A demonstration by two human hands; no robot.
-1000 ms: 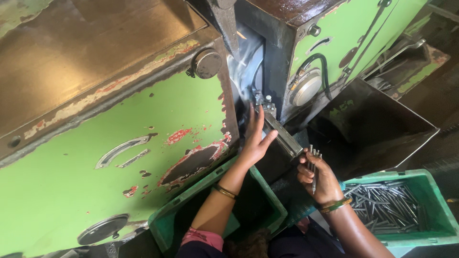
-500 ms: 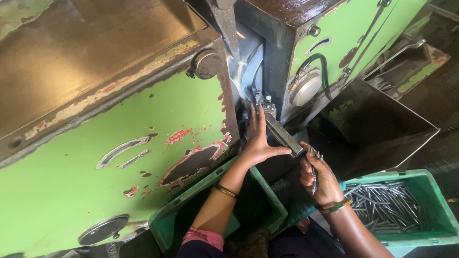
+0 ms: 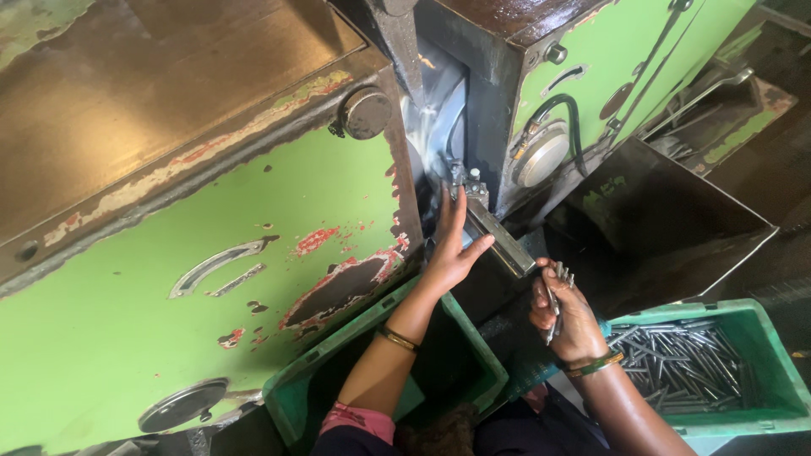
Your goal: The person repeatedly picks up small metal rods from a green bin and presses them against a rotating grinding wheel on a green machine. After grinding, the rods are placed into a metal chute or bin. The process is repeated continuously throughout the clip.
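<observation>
- Head view: I see my left hand point(image 3: 452, 249) reaching up into the gap of the big green machine point(image 3: 211, 287), its fingers point(image 3: 456, 211) stretched out and apart, flat against the metal rail point(image 3: 498, 236) that slopes down out of the gap; the thumb rests on the rail's near side.
- Head view: my right hand point(image 3: 570, 317) sits lower and to the right, just beside the rail's lower end, its fingers curled tight around a bunch of thin metal rods point(image 3: 557, 283); the rod tips stick up above my fist.
- Head view: more of the same rods lie piled in the green crate point(image 3: 760, 371) at the lower right, just past my right wrist, which wears a green bangle point(image 3: 596, 365).
- Head view: a second green crate point(image 3: 338, 380) stands under my left forearm, against the machine's chipped front; I cannot tell what is in it.
- Head view: a dark metal chute point(image 3: 667, 211) stands open behind the rod crate, and a black hose point(image 3: 566, 110) loops over a round cap on the machine's right block.
</observation>
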